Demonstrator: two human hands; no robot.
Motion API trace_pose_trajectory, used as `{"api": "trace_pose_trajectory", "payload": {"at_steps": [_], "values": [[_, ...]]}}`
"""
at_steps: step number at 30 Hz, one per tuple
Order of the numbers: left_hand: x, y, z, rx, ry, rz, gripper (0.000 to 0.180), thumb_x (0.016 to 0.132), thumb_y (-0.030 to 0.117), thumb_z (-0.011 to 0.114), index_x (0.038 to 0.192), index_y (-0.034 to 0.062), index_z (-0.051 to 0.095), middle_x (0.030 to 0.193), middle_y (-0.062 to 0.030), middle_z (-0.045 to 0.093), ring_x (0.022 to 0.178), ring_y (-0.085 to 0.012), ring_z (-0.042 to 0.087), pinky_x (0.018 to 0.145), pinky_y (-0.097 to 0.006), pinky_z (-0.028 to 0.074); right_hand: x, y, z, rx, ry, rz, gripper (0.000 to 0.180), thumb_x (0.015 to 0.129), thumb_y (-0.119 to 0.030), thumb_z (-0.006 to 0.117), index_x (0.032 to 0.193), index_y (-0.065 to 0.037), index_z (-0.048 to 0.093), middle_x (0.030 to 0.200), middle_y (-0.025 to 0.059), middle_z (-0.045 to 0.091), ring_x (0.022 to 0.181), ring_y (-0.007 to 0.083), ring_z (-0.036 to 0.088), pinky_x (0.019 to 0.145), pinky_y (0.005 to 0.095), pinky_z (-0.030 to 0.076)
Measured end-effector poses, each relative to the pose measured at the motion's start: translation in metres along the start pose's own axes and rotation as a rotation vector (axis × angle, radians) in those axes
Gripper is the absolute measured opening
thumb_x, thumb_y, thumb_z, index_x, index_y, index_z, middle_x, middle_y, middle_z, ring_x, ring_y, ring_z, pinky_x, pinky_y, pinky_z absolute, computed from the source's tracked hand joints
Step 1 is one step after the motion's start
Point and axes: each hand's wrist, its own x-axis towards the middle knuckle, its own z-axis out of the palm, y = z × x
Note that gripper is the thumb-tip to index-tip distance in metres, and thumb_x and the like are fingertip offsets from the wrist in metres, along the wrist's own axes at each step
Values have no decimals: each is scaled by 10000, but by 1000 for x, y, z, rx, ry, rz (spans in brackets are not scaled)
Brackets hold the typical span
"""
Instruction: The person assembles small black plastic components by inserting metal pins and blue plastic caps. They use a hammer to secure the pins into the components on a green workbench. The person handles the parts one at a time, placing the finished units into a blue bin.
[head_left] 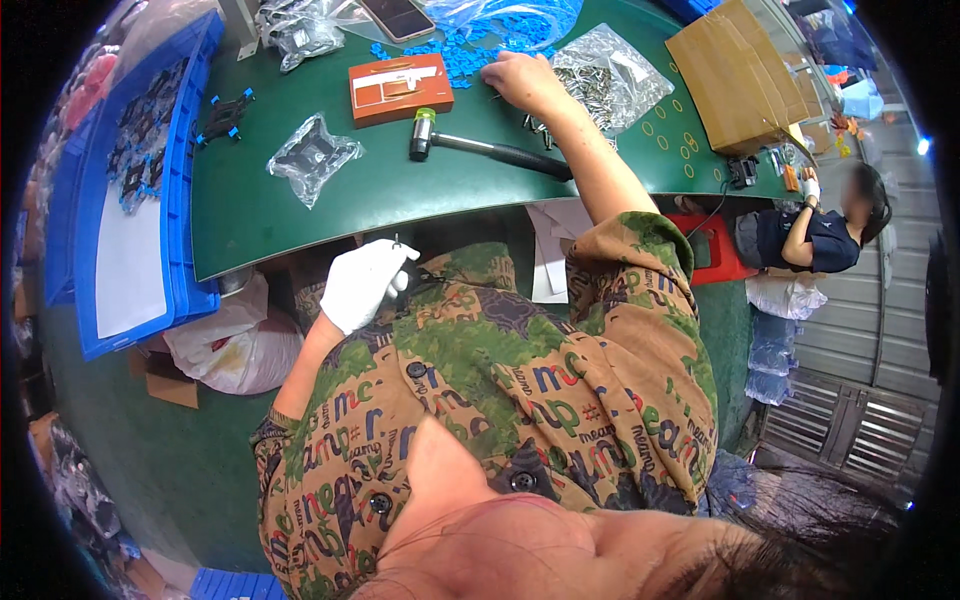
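My left hand point(365, 287), in a white glove, is closed at the near edge of the green table, with a small dark metal pin point(397, 241) sticking up from its fingertips. Bare and stretched across the table, my right hand point(526, 84) has its fingers bent down at the pile of small blue plastic pieces point(462, 62). What its fingertips pinch, if anything, is too small to make out. Beside that wrist lies a clear bag of metal pins point(597, 92). A mallet point(480, 147) with a black handle and a yellow-green end lies nearer to me.
An orange-red box point(400, 90) sits left of the mallet. A bagged black part point(313, 160) and a loose black part with blue ends point(226, 116) lie farther left, by a blue crate point(180, 215). Rubber bands point(662, 143), a cardboard box point(735, 75) and another person point(815, 235) are rightward.
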Motion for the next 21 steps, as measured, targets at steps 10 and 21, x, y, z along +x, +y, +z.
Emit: {"api": "trace_pose_trajectory", "payload": {"at_steps": [10,21], "values": [[1,-3,0,2,-12,-8,259,1049,257,605,1104,60,765,740,-4,675,620,-53,589,609,-221,493,8,12,-18,169,52,29,290,998,-365,590,1109,-160,762,1060,126,736,1023,352,698,875,482,559],[-3,1,0,2,-9,-3,258,1059,229,596,1110,27,748,747,-12,674,624,-61,594,601,-218,488,40,-16,-16,21,-395,240,488,988,-513,592,1110,-82,786,1146,160,755,1071,346,723,921,472,569]]}}
